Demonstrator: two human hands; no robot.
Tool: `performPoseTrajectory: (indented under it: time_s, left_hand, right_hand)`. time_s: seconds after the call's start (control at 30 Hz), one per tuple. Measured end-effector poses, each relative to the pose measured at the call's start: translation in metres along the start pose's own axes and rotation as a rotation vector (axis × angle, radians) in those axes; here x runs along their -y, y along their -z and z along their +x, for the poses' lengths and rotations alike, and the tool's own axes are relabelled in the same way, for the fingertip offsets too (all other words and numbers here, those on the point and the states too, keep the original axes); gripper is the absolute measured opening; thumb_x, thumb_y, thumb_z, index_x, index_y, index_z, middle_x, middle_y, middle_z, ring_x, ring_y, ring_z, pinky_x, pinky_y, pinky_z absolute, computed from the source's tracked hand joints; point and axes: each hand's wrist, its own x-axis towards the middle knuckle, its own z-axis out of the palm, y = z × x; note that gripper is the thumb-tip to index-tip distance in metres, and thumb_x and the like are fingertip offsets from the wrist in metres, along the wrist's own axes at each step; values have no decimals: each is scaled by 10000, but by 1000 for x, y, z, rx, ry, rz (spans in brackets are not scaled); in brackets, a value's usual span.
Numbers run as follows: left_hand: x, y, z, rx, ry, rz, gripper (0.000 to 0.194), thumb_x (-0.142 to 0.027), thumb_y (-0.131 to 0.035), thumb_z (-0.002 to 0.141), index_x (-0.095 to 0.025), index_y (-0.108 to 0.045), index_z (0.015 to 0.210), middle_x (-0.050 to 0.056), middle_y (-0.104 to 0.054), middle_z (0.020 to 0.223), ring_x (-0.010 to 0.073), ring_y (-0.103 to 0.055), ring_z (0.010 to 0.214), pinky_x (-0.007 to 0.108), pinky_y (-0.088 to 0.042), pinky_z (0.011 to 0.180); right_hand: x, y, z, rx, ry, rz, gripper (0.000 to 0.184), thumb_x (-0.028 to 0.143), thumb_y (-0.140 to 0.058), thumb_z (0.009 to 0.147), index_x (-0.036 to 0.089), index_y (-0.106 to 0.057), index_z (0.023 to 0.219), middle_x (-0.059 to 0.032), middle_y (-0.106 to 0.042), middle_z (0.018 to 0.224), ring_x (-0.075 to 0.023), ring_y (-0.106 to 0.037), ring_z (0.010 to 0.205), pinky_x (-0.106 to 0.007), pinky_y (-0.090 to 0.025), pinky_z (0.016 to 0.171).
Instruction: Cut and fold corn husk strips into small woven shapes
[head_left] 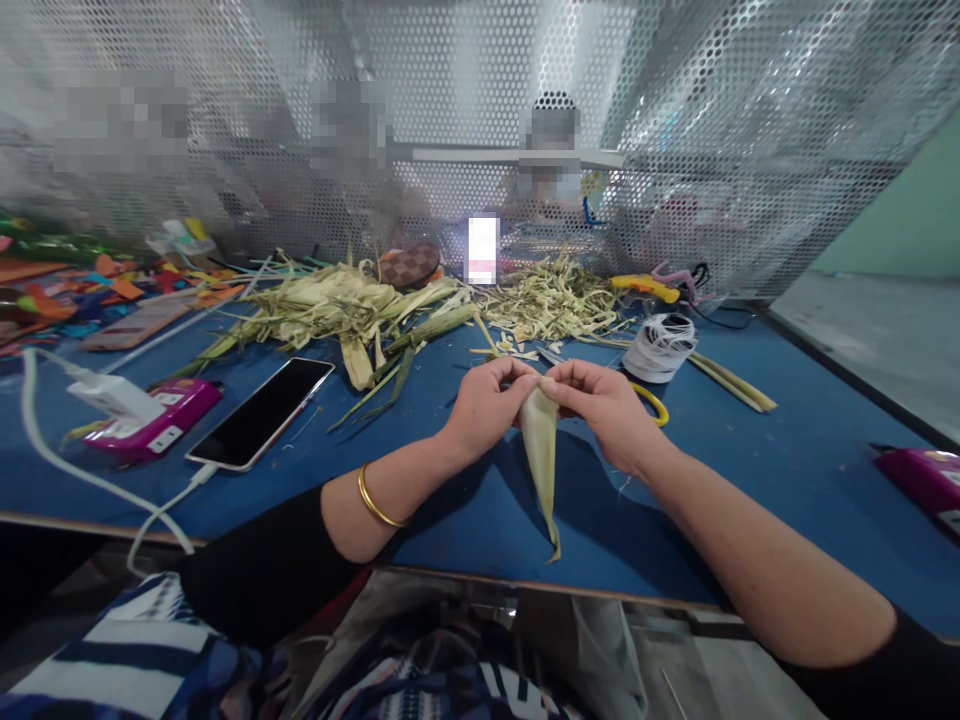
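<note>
A pale green corn husk (540, 450) hangs point downward between my hands, its narrow tip near the table's front edge. My left hand (484, 400) pinches its upper end from the left, thumb against the fingers. From the right, my right hand (600, 405) pinches the same end, and the fingertips of both hands nearly meet. Just beyond my right hand lie scissors with a yellow handle (651, 403), partly hidden by that hand. A spool of white thread (660, 348) stands behind them.
A pile of corn husks (345, 305) lies at the back left, and shredded strips (559, 298) at the back centre. A phone (262, 412) charges beside a purple power strip (157, 420). Another purple strip (922, 480) sits far right. A perforated metal screen (465, 110) rises behind the blue table (450, 520).
</note>
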Motion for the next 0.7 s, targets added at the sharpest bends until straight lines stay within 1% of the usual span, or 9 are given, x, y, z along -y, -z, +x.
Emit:
performPoseTrajectory:
  time_s: [0.07, 0.13, 0.23, 0.3, 0.37, 0.43, 0.5, 0.6, 0.7]
  left_hand:
    - [0, 0, 0, -4, 22, -2, 160, -290, -586, 781, -145, -600, 715, -16, -566, 605, 93, -512, 479, 203, -445, 434]
    - [0, -1, 0, -8, 41, -12, 155, -278, -585, 786, -143, -601, 712, -16, -563, 596, 96, -517, 476, 206, -452, 431]
    - [-1, -1, -1, -15, 68, -49, 138, -251, -581, 792, -140, -599, 713, -17, -555, 590, 93, -518, 479, 202, -457, 433]
    - [-1, -1, -1, -14, 77, -67, 134, -244, -577, 797, -138, -599, 717, -17, -555, 592, 93, -520, 484, 203, -462, 438]
    - [-1, 0, 0, -15, 75, -66, 139, -249, -577, 799, -139, -599, 719, -17, -558, 596, 91, -518, 483, 201, -459, 437]
    - [0, 0, 1, -29, 69, -54, 136, -250, -590, 791, -139, -604, 716, -19, -562, 600, 85, -513, 481, 189, -442, 432]
    - [0, 0, 2, -38, 80, -74, 127, -247, -603, 782, -137, -616, 721, -20, -568, 602, 79, -514, 487, 176, -425, 437]
    - [-2, 0, 1, 10, 176, -214, 159, -299, -635, 772, -140, -640, 778, -9, -604, 628, 85, -544, 518, 179, -428, 468]
    - [-3, -1, -1, 107, 328, -357, 221, -333, -722, 695, -139, -647, 769, 22, -647, 679, 101, -586, 576, 198, -462, 531]
  right_hand:
    - [0, 0, 0, -19, 28, -29, 256, 399, -734, 659, 180, -602, 671, 33, -551, 567, -105, -468, 550, -262, -400, 554]
    - [-1, 0, -1, -70, 71, -54, 237, 372, -736, 655, 182, -596, 643, 37, -544, 558, -103, -458, 548, -259, -393, 549]
    - [-1, -1, -1, -122, 130, -85, 203, 338, -723, 663, 185, -593, 633, 38, -545, 554, -104, -460, 545, -258, -391, 545]
    - [0, -2, -1, -124, 146, -79, 196, 342, -714, 673, 184, -601, 648, 34, -560, 571, -106, -481, 554, -260, -405, 556]
    - [2, -2, -2, -87, 95, -34, 219, 374, -719, 670, 182, -615, 693, 26, -586, 601, -110, -508, 564, -266, -426, 569]
    - [3, -2, -2, -21, -11, 25, 271, 400, -748, 637, 181, -613, 723, 25, -595, 606, -110, -519, 553, -269, -439, 565]
    - [3, -1, -2, 17, -88, 64, 304, 399, -779, 595, 183, -590, 697, 36, -575, 573, -102, -509, 528, -263, -439, 553]
    - [2, 0, -1, -16, -65, 72, 301, 387, -780, 590, 188, -562, 650, 44, -556, 551, -96, -501, 521, -260, -445, 556]
    - [1, 2, 0, -55, -5, 44, 283, 387, -765, 608, 193, -567, 665, 36, -570, 572, -109, -519, 546, -268, -458, 565]
